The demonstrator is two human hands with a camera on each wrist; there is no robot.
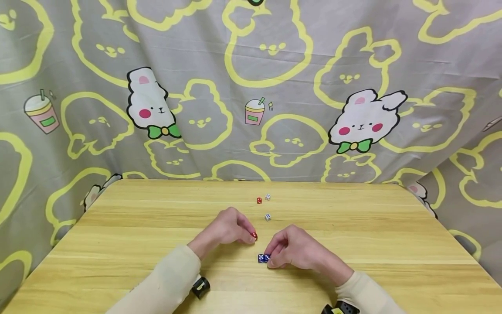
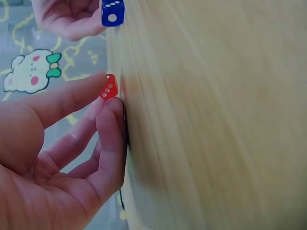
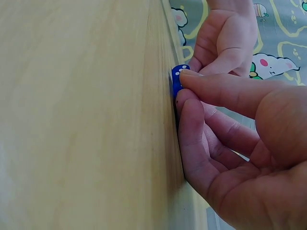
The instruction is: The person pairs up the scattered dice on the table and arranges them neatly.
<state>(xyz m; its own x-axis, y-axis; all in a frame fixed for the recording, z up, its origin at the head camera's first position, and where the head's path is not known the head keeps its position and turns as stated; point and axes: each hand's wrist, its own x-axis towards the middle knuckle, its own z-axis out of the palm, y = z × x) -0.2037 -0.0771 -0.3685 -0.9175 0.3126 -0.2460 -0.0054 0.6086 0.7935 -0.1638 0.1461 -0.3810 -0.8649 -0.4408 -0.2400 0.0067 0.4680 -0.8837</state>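
Between thumb and fingertips my left hand [image 1: 230, 227] pinches a red die [image 1: 254, 236], low over the wooden table; its white pips show in the left wrist view. My right hand [image 1: 292, 247], nearer the front, pinches a blue die [image 1: 267, 257] at the tabletop. Directly left of that one sits a second blue die [image 1: 260, 258], side by side with it in the head view. The right wrist view shows the thumb and fingers around the blue die [image 3: 177, 79], covering part of it.
Farther back on the wooden table [image 1: 157, 205] lie another red die [image 1: 259, 200] and a white die [image 1: 268, 197] close together. A second white die [image 1: 268, 217] sits between them and my hands. A patterned curtain [image 1: 204, 56] hangs behind the table.
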